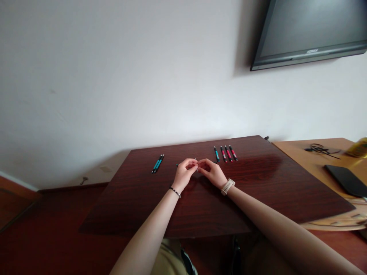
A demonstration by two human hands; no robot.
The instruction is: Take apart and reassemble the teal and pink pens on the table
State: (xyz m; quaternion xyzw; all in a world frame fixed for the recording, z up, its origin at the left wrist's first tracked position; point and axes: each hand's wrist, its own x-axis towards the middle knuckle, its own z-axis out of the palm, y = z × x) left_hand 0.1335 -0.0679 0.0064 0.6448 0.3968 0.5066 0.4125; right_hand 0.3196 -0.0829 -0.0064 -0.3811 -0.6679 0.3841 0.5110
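Teal pens [159,164] left and right of the hands [184,175], fingertips [194,167] pinching something indistinct [197,169].

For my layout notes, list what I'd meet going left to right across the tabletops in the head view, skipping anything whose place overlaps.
Two blue pens → left hand → single blue pen → three pink pens → black cable → yellow object

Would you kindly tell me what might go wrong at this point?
The left hand and right hand nearly meet at the fingertips, largely hiding anything pinched there; a small part might slip onto the table. The teal pen beside the pink pens lies close to the right hand, so a knock could roll it.
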